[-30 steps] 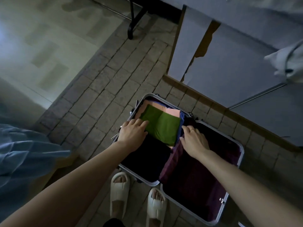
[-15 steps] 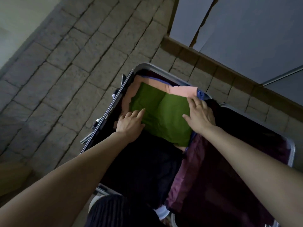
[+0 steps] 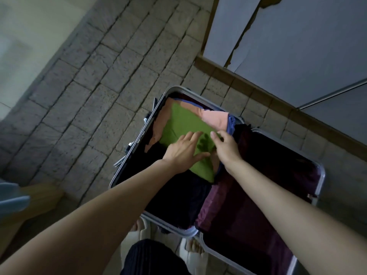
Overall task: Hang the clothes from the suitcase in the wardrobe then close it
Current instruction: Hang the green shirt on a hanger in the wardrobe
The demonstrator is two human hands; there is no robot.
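Observation:
An open silver-rimmed suitcase [image 3: 139, 135] lies on the floor in front of me. Its left half holds folded clothes: a green garment [image 3: 184, 120] on top, a pink one [image 3: 215, 118] under it and a blue one [image 3: 231, 124] at the right edge. My left hand [image 3: 183, 150] lies flat on the green garment with its fingers spread. My right hand [image 3: 225, 148] is beside it, fingers curled round the garment's right edge. The green cloth is bunched between the two hands. The wardrobe's grey doors [image 3: 297, 46] stand at the upper right.
The suitcase's right half [image 3: 258, 195] has dark maroon lining. Stone floor tiles [image 3: 99, 96] stretch to the left. My feet in pale slippers [image 3: 137, 231] are at the suitcase's near edge. A blue cloth [image 3: 12, 197] shows at the left border.
Both hands have moved from the green garment's outer edges toward its middle, wrinkling the cloth between them. The view has pulled back a little from the suitcase.

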